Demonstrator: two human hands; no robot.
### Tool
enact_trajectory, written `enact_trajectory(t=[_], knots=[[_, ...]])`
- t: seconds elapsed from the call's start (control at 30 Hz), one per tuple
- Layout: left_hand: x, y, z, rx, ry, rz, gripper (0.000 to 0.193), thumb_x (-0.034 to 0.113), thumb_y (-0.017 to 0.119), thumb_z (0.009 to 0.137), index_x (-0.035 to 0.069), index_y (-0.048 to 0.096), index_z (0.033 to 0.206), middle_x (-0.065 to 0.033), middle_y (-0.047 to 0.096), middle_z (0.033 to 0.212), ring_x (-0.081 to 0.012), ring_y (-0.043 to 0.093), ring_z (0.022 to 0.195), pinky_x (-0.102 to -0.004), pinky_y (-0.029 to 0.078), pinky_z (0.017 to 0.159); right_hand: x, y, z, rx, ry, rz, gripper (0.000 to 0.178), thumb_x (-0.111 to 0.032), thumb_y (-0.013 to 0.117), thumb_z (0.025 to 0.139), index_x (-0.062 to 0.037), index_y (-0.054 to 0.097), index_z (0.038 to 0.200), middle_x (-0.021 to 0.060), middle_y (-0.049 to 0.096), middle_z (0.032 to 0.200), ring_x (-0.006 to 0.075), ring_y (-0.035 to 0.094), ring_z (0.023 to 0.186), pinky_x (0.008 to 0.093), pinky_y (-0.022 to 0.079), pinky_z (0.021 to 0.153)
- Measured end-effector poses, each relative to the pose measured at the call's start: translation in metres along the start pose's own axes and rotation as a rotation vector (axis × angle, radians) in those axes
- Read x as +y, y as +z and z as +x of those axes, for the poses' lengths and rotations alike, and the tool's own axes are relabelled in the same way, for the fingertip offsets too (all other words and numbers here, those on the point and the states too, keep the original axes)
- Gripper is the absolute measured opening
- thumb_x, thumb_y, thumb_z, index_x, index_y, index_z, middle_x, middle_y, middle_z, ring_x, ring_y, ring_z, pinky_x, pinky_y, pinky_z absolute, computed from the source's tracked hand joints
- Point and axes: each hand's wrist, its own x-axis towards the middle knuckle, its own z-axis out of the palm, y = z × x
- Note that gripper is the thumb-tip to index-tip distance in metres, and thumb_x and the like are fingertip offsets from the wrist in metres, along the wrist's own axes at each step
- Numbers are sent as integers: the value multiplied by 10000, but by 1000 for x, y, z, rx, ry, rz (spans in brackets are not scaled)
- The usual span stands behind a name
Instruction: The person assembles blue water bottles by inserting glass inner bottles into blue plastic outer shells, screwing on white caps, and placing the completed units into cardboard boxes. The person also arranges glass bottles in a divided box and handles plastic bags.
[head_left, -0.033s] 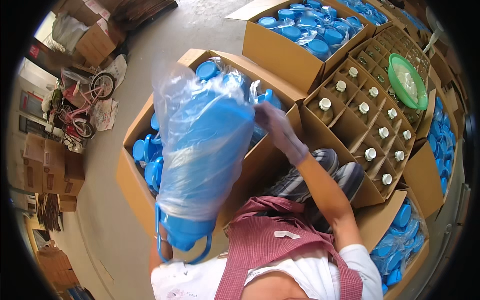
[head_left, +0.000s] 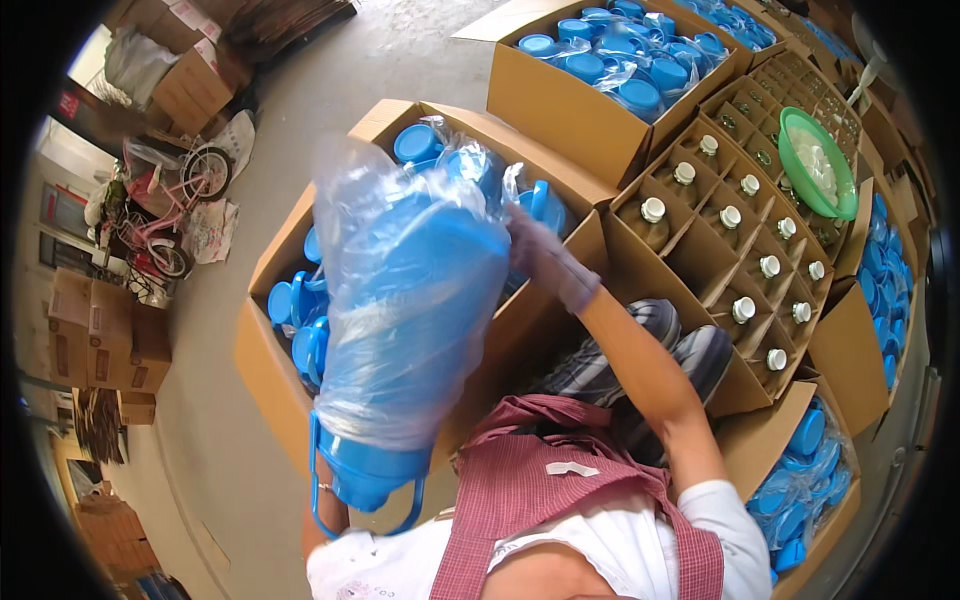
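Note:
A large blue plastic thermos flask [head_left: 405, 300], wrapped in a clear plastic bag [head_left: 360, 190], is held up close in front of me. Its blue handle [head_left: 402, 515] hangs at the near end, outside the wrap. My right hand [head_left: 550, 258], in a thin pale glove, grips the flask's far right edge; some of its fingertips are hidden. My left forearm [head_left: 328, 505] rises behind the near end of the flask, which hides my left hand. Beneath stands an open cardboard box [head_left: 275, 385] with more bagged blue flasks [head_left: 418, 145].
To the right, a divided carton [head_left: 690, 235] holds white-capped bottles [head_left: 652, 210]. A green basin [head_left: 848, 190] rests on it. More boxes of blue flasks [head_left: 640, 95] stand around. A pink bicycle [head_left: 160, 215] and stacked cartons [head_left: 105, 330] are at the left.
My right hand has shifted slightly left and down along the flask's edge. The flask has barely moved.

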Motion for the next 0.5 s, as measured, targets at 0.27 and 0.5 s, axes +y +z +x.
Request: enact_trajectory(t=[0.27,0.5], knots=[[24,-47,-12,34,-275,184,258,171,675,904,39,661,1125,-86,690,1061,-190,660,936,-310,541,842,73,23,161,-258,-5,120,658,-549,324,1028,-39,489,1410,126,427,1473,186,368,1359,346,223,1173],[41,-67,108,-437,-547,587,270,160,700,885,53,660,1129,-85,689,1080,-197,656,958,-324,538,872,-4,18,124,-527,-142,-276,810,-583,585,899,-151,308,1526,132,261,1582,275,204,1473,420,210,1193]])
